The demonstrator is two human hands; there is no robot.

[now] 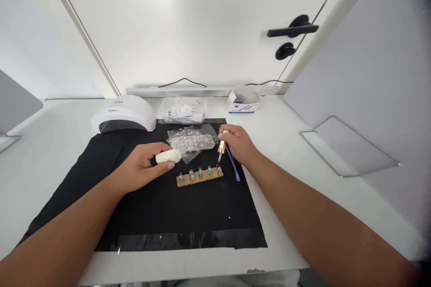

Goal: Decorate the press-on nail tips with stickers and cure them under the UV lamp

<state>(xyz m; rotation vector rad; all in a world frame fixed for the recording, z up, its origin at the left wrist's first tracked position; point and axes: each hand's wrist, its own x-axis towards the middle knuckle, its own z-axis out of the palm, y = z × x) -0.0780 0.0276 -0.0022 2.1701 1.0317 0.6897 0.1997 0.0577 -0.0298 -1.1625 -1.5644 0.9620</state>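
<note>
My left hand (pixel 139 165) is closed around a pale cream nail polish bottle (pixel 168 156), tilted on its side with its neck toward the right. Between the fingers of my right hand (pixel 239 143) is a gold-capped nail polish brush (pixel 222 145), its bristles pointing down. The brush tip hovers just above the right end of a wooden strip (pixel 202 180), where several decorated nail tips (pixel 200 172) stand in a row. Whether it touches the last nail tip I cannot tell. A purple slender tool (pixel 235 165), perhaps tweezers, lies beside my right hand, its upper end hidden.
Clear sticker sheets (pixel 193 141) lie behind the strip on a black mat (pixel 175 215). Along the back stand a white nail lamp (pixel 123 114), a clear tray (pixel 163 109) of packets and an alcohol pad box (pixel 243 100). A wire stand (pixel 350 126) is at the right.
</note>
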